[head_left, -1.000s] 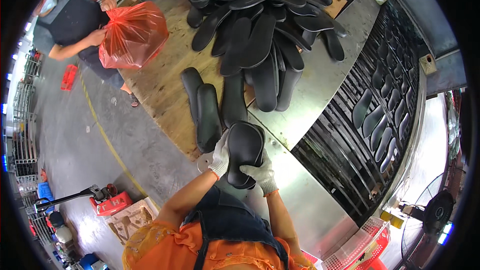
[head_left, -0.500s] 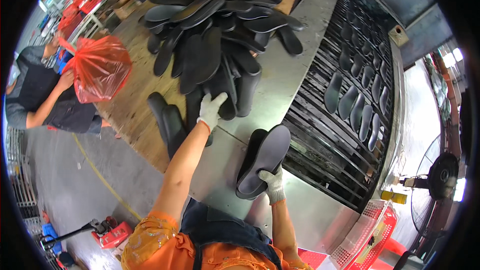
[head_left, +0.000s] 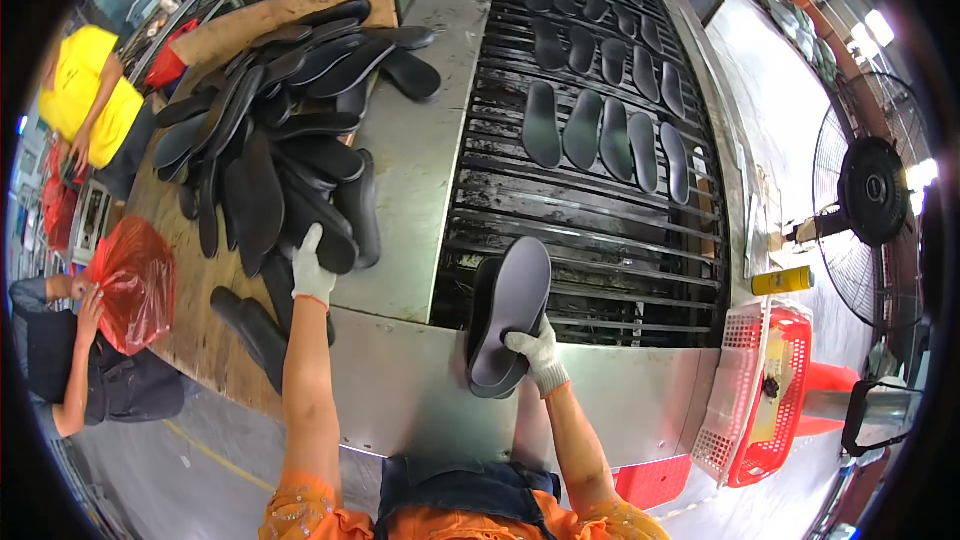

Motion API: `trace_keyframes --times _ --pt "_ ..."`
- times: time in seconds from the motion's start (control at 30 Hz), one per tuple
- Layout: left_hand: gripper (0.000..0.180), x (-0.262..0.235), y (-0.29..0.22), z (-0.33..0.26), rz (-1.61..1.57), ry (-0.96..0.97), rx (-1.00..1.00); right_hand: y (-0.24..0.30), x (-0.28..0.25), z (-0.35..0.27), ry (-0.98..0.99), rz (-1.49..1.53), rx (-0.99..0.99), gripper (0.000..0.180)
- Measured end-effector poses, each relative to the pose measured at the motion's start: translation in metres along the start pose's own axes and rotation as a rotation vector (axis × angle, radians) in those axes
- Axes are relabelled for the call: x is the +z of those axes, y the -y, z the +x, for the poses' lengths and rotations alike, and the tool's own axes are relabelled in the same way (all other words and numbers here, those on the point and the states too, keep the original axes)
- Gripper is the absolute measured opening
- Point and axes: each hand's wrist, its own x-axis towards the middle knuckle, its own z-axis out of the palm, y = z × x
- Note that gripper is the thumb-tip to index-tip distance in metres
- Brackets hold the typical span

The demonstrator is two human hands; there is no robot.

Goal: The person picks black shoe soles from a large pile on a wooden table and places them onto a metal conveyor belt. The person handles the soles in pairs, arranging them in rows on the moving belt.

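My right hand, in a white knit glove, is closed around the lower part of a small stack of insoles. The front insole shows a smooth dark grey face, and a blacker one stands behind it; both are held tilted upright over the metal table edge. My left hand, also gloved, is at the near side of a heap of black insoles. Its fingers grip the end of one black insole there, partly hiding it. Two loose insoles lie left of that hand.
Rows of insoles lie on the slatted black conveyor. A metal ledge runs along its near end. Red and white plastic baskets and a fan stand right. Left, a person holds a red bag; another wears yellow.
The view has swung right, bringing the conveyor to the middle and the heap to the left. My right hand keeps its insoles, now in front of the slats; my left hand stays at the heap.
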Motion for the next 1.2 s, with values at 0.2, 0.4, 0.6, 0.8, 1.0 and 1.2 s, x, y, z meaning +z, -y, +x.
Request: trace_keyframes --times 0.2,0.4,0.6,0.8,1.0,1.2 --pt "0.051 0.037 0.041 -0.091 0.229 -0.155 0.171 0.060 -0.062 0.039 -0.077 -0.111 -0.114 0.062" --pt "0.055 0.107 0.135 -0.147 0.386 -0.009 -0.036 0.112 -0.112 0.091 -0.111 -0.063 -0.151 0.053" --pt "0.043 0.180 0.234 -0.113 0.592 0.188 -0.188 0.131 -0.151 0.132 -0.237 -0.071 -0.092 0.037" --pt "0.037 0.205 0.274 -0.085 0.923 0.273 -0.149 0.154 -0.204 0.135 -0.320 0.058 -0.098 0.025" --pt "0.035 0.196 0.276 -0.081 0.914 0.384 -0.154 0.161 -0.268 0.134 -0.470 -0.232 -0.177 0.022" --pt "0.039 0.187 0.243 -0.097 0.947 0.260 -0.167 0.179 -0.302 0.125 -0.677 -0.758 -0.284 0.016"
